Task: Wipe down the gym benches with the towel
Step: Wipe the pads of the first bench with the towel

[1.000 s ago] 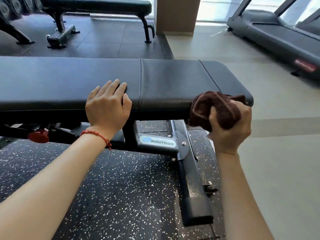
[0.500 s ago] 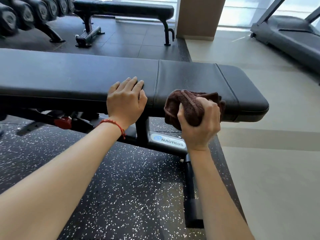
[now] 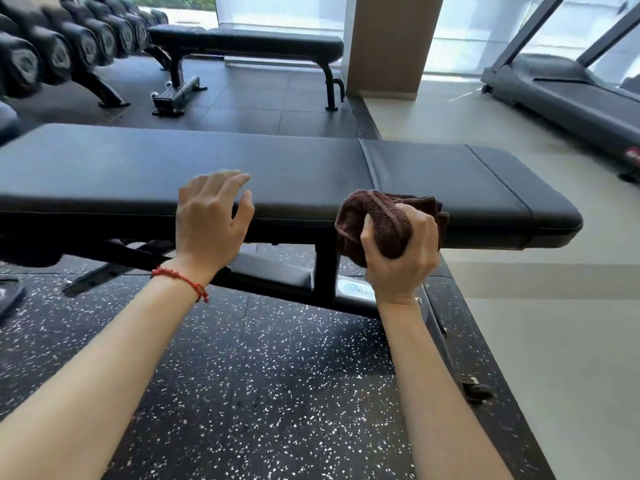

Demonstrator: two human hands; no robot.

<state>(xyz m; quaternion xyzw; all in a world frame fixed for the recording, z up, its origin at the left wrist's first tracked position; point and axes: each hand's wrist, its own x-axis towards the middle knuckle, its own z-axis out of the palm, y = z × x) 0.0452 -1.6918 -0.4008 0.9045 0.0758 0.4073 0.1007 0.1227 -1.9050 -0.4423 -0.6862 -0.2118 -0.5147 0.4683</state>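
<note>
A dumbbell rack [image 3: 65, 46] is seen at ten o'clock. The left hand [image 3: 209, 220] is held with released fingers [image 3: 221, 178] at the near edge of the black desk [image 3: 294, 168]. At three o'clock of it, the brown towel [image 3: 384, 216] is grasped by the right hand [image 3: 403, 254] against that edge.

Two bare forearms reach in from the bottom edge, with no sleeves showing on either. The left hand [image 3: 211, 216] has a thin red cord bracelet [image 3: 181, 278] round the wrist, braided or beaded, with a small knot and a short loose end hanging at the outer side. The right hand [image 3: 401, 258] and its wrist carry nothing: no watch, ring or band shows. No rings show on the left fingers [image 3: 221, 178], which are slightly blurred; the nails look short and plain.
</note>
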